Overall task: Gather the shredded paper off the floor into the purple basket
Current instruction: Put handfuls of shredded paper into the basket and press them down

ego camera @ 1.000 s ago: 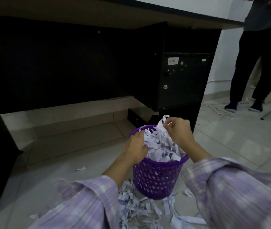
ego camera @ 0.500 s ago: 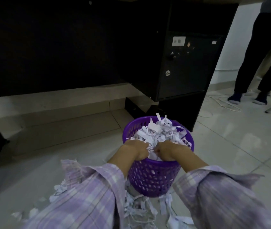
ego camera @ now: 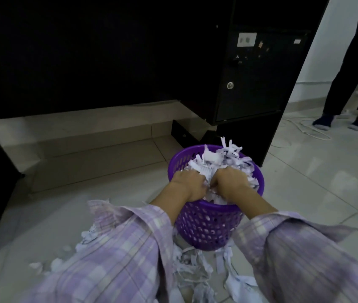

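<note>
While shreds litter the floor [ego camera: 304, 182], both fists, left hand [ego camera: 190, 185] and right hand [ego camera: 228, 182], clutch shredded paper [ego camera: 213, 159] inside the purple basket [ego camera: 208, 224].

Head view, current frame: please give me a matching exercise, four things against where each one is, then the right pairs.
Things:
1. round purple perforated plastic basket
2. loose white shredded paper strips
3. white cable
4. left hand

Places:
A. on the tiles near a standing person's feet
B. pressing into the shreds inside the basket
C. on the floor in front of a black cabinet
D. on the floor at the basket's near side

Pairs: 1-C, 2-D, 3-A, 4-B
</note>
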`<state>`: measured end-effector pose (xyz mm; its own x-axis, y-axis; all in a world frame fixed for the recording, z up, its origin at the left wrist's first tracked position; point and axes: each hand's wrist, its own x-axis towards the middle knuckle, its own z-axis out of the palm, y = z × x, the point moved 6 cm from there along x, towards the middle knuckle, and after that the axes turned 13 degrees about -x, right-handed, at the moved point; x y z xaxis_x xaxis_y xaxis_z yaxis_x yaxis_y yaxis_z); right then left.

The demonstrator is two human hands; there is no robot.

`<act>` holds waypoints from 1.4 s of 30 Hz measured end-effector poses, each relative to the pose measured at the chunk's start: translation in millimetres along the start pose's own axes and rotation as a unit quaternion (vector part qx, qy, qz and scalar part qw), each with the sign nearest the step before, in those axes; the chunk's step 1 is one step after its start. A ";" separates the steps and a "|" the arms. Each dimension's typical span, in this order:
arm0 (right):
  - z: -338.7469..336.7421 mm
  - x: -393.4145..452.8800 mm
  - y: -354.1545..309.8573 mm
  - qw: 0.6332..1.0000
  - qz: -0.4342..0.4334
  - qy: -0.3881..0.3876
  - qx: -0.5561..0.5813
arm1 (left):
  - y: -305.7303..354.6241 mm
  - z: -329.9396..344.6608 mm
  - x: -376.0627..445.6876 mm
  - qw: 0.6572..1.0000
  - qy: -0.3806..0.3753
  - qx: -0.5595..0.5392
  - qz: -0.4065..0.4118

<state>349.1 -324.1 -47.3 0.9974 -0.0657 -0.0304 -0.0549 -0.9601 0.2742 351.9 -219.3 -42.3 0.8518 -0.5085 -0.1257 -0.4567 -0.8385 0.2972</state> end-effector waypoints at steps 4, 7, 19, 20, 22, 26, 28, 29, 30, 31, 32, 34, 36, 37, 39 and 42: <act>-41.1 -21.7 5.7 0.997 0.013 0.069 0.029 | -2.7 -19.9 -15.8 0.999 0.038 -0.035 0.007; -64.1 -35.8 6.3 0.994 0.017 0.083 0.066 | -3.5 -39.4 -32.5 0.993 0.070 -0.088 0.022; -62.5 -115.8 -70.8 0.961 -0.089 0.037 0.259 | -54.1 -24.3 -149.9 0.974 0.142 -0.174 -0.040; -48.7 -119.7 -81.6 0.961 -0.099 0.011 0.258 | -63.7 -14.9 -158.8 0.975 0.132 -0.168 -0.066; -18.0 -124.0 -106.0 0.959 -0.120 -0.048 0.253 | -86.3 4.6 -179.0 0.973 0.112 -0.161 -0.118; 45.1 -125.3 -157.4 0.957 -0.147 -0.154 0.197 | -134.9 52.1 -211.5 0.963 0.065 -0.170 -0.200; 75.8 -125.7 -176.6 0.959 -0.145 -0.174 0.170 | -154.9 79.0 -221.5 0.952 0.037 -0.197 -0.230; 89.4 -124.8 -183.6 0.959 -0.139 -0.178 0.169 | -162.6 90.8 -226.0 0.947 0.027 -0.211 -0.242; 100.5 -124.1 -190.3 0.957 -0.135 -0.188 0.174 | -168.2 100.9 -230.0 0.942 0.019 -0.222 -0.251; 113.1 -122.9 -199.9 0.952 -0.134 -0.206 0.181 | -175.4 111.7 -234.3 0.937 0.011 -0.231 -0.260; 121.9 -122.4 -206.1 0.949 -0.133 -0.220 0.181 | -179.2 120.0 -236.7 0.934 0.002 -0.238 -0.266; 130.1 -119.2 -219.4 0.951 -0.145 -0.238 0.136 | -189.4 136.5 -239.7 0.925 -0.009 -0.257 -0.280; 136.1 -113.4 -228.8 0.949 -0.152 -0.254 0.107 | -196.3 151.1 -237.3 0.917 -0.012 -0.275 -0.287; 138.8 -111.9 -231.6 0.945 -0.150 -0.265 0.116 | -197.3 158.1 -235.2 0.915 -0.010 -0.284 -0.285; 151.5 -108.3 -239.1 0.939 -0.150 -0.277 0.139 | -195.8 170.5 -230.6 0.910 -0.008 -0.308 -0.276; 162.7 -105.8 -247.1 0.952 -0.154 -0.225 0.141 | -190.8 179.2 -223.7 0.907 0.009 -0.337 -0.251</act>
<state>249.5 -124.1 -268.2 0.8511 0.1812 -0.4928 0.1629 -0.9834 -0.0802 202.5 19.4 -240.5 0.9161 -0.0870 -0.3914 0.2456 -0.6498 0.7193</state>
